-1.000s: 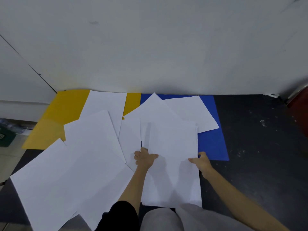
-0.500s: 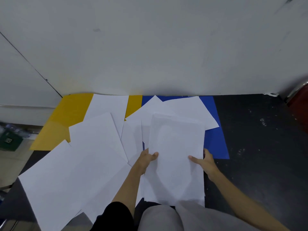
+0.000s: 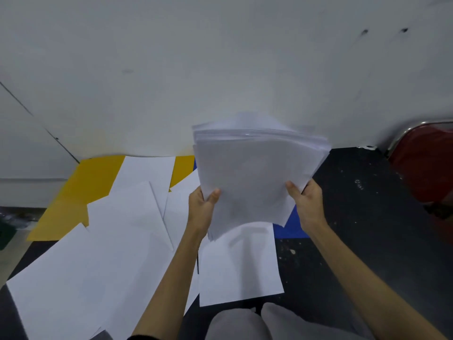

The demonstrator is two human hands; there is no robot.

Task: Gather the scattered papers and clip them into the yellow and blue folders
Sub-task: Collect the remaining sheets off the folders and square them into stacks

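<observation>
stack of papers (image 3: 255, 173) is up off the table, held in front of the wall (image 3: 171, 69), sheets fanned unevenly at the top edge. left hand (image 3: 202, 209) grip clamped on the stack's lower left edge, thumb on the front face. right hand (image 3: 306, 204) grip clamped on the lower right edge, thumb on front too. below the stack one loose sheet (image 3: 240, 263) lies flat on the dark table (image 3: 355, 229), near edge toward the person's grey-trousered knees (image 3: 235, 325). more scattered sheets (image 3: 98, 253) overlap to the left, some lying over the yellow folder (image 3: 81, 192), which sits flat against the wall. blue folder (image 3: 293, 228) mostly hidden behind the stack and right hand, only a corner showing. red chair (image 3: 424, 168) with metal frame at far right
</observation>
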